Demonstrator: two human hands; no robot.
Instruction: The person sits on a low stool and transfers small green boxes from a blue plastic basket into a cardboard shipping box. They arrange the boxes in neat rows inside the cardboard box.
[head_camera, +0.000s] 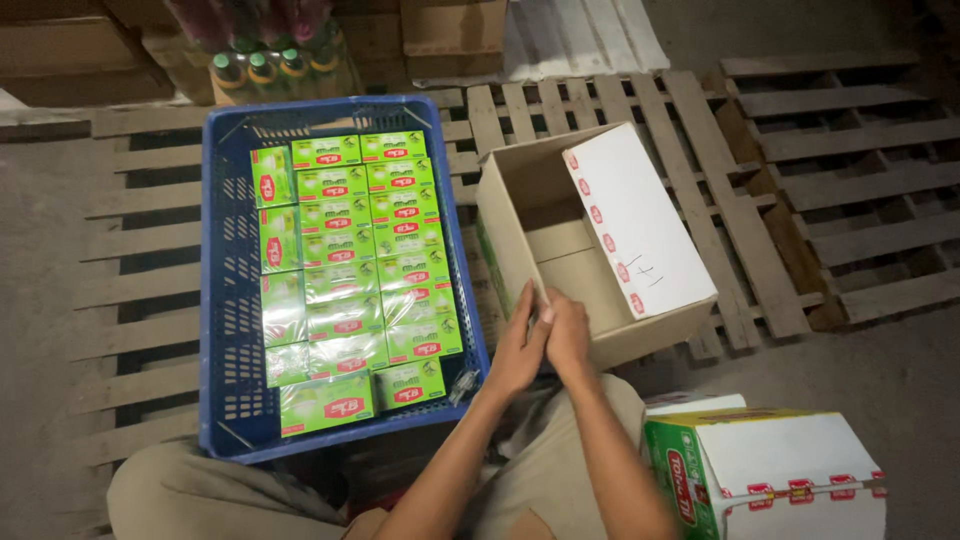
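Hands, left (520, 345) and right (567, 335), pressed together, each grip pinching the carton (590, 250) edge.

Crate and carton side by side on slatted pallets, both hands at the carton's near edge.

A blue plastic crate (225, 300) sits on the wooden slatted pallets (130, 290), holding green shrink-wrapped packets (350, 270) laid flat in rows. Just right of it stands an open brown cardboard carton (560, 230), its white flap (640, 220) folded out to the right. The left hand (520, 350) and right hand (568, 335) meet, touching, at the carton's near rim. Behind the crate stand green-capped bottles (265, 65) and stacked brown boxes (60, 50). A closed white-and-green printed carton (780, 480) lies near right, beside the person's knee.
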